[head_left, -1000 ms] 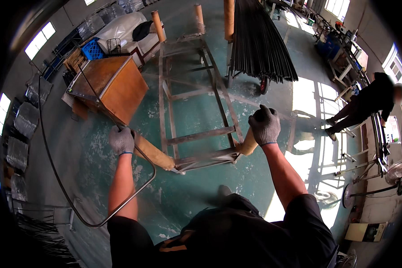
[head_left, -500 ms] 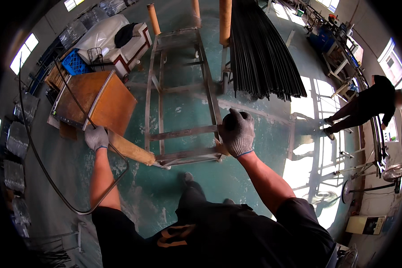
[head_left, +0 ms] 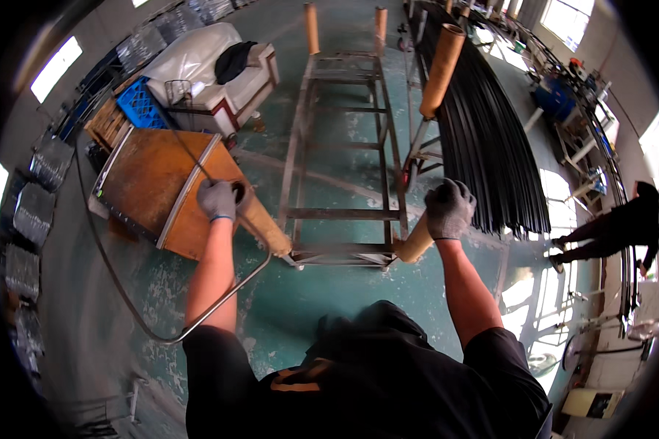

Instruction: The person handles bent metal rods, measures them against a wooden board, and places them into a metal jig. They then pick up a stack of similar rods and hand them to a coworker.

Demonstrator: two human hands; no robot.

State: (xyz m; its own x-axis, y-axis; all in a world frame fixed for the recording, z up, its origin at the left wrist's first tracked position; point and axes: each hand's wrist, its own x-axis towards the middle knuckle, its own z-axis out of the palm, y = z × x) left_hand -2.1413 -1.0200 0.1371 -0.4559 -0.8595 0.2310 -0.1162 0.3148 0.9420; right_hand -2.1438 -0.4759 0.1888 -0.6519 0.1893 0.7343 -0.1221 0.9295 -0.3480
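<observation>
My left hand (head_left: 217, 200), in a grey knit glove, is closed at the upper end of a tan cardboard tube (head_left: 265, 225). Its dark open mouth shows beside my fingers. A thin dark bent rod (head_left: 140, 322) passes at this glove and loops down over my left forearm; whether my fingers grip it too is hidden. My right hand (head_left: 450, 210), gloved alike, is wrapped round the top of another cardboard tube (head_left: 416, 241). Both tubes stand at the near corners of a long metal frame cart (head_left: 344, 214); two more tubes rise at its far end.
Left of the cart stands a rusty brown box (head_left: 154, 186), with a plastic-covered sofa (head_left: 198, 66) and a blue crate (head_left: 140, 102) beyond. On the right, long black strips (head_left: 483, 146) lie on another rack with a cardboard post (head_left: 443, 69). Farther right, a person (head_left: 611, 227) stands by a workbench.
The view has shifted, so cart, box and sofa appear farther right. My left hand is now higher and nearer the cart's middle line. My right hand stays at its tube top.
</observation>
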